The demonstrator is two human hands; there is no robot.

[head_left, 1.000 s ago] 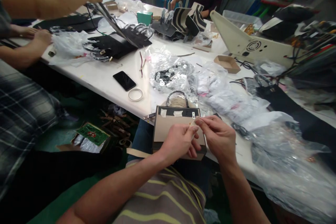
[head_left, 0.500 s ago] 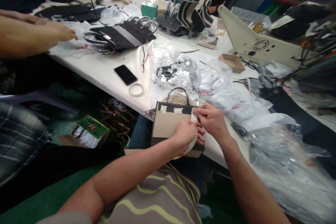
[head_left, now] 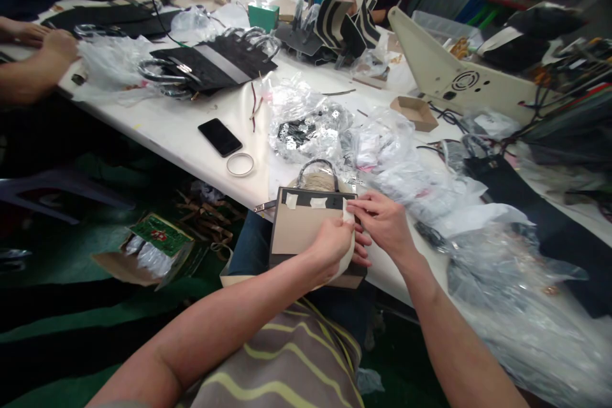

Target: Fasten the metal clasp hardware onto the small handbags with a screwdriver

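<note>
A small dark handbag [head_left: 296, 229] with a beige panel and a looped handle [head_left: 318, 164] rests on my lap against the table edge. Two short pieces of cream tape [head_left: 318, 203] stick along its upper border. My left hand [head_left: 332, 243] is closed around what looks like a roll of masking tape [head_left: 345, 260], low in front of the bag's right side; the hand covers much of it. At the bag's upper right corner, the fingers of my right hand [head_left: 386, 220] pinch the upper end of a tape strip [head_left: 347, 209] running up from my left hand.
On the white table [head_left: 172, 134] lie a phone [head_left: 220, 137], a thin ring [head_left: 240, 164], a plastic bag of metal pieces [head_left: 306, 131] and more clear bags [head_left: 507, 268] at right. A cream machine arm [head_left: 459, 73] stands behind. Co-workers' hands [head_left: 48, 44] are at far left.
My hands keep nearly the same hold on the tape at the bag's corner. The view has shifted slightly. At left, the co-worker's arms have drawn back from the plastic wrapping.
</note>
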